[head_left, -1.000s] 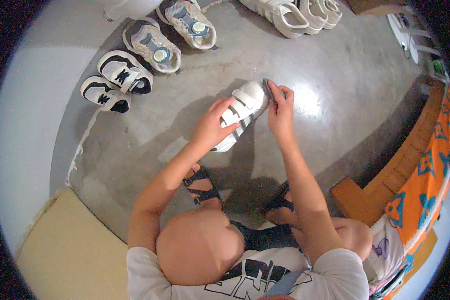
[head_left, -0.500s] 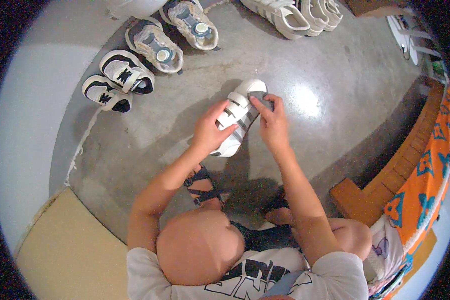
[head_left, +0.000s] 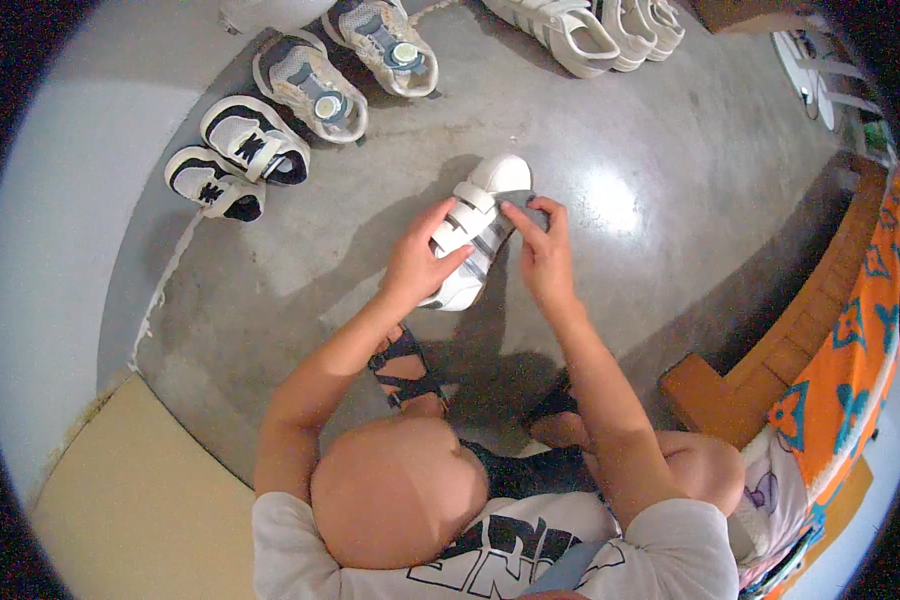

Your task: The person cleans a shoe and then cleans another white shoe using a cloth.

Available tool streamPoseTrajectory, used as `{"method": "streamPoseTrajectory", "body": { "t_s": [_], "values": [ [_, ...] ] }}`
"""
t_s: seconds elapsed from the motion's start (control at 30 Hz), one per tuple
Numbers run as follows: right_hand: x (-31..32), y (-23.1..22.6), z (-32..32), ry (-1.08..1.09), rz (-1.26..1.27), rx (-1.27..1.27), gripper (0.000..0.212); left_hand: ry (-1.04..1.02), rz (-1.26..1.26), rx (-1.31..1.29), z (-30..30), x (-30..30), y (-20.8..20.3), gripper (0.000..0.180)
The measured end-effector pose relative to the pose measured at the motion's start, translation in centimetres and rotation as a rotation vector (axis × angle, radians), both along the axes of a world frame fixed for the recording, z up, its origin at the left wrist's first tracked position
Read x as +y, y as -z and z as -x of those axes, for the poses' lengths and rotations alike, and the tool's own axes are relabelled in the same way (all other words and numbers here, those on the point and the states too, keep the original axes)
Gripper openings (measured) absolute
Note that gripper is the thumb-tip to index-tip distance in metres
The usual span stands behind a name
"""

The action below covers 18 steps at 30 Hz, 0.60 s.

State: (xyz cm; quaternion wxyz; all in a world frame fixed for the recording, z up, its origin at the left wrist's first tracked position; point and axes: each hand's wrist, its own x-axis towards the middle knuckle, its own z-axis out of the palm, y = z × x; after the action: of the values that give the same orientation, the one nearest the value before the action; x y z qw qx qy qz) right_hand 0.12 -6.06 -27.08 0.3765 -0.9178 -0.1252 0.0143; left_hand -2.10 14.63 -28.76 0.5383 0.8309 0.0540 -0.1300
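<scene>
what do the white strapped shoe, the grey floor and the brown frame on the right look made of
White strapped shoe with grey stripes: probably smooth leather or synthetic, judging by its even, faintly glossy surface. Grey mottled floor: likely sealed concrete, polished enough to reflect light brightly. Brown blocky frame: perhaps varnished wood, from its plank-like faces.

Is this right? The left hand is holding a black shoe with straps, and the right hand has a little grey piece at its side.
Not quite: the shoe isn't black. The head view shows it's white with grey stripes. The left hand is holding it, and the right hand has a little grey piece at its side.
</scene>
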Motion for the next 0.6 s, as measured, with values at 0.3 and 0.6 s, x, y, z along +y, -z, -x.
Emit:
{"method": "streamPoseTrajectory", "body": {
  "t_s": [0.3, 0.6],
  "values": [
    [-0.2, -0.4, -0.4, 0.161, -0.091, -0.032, 0.058, 0.011, 0.012, -0.014, 0.1, 0.3, -0.5, 0.067],
    [-1.8, 0.7, 0.0, 0.22, -0.073, 0.024, 0.063, 0.026, -0.013, -0.001, 0.0, -0.3, 0.1, 0.073]
  ]
}}
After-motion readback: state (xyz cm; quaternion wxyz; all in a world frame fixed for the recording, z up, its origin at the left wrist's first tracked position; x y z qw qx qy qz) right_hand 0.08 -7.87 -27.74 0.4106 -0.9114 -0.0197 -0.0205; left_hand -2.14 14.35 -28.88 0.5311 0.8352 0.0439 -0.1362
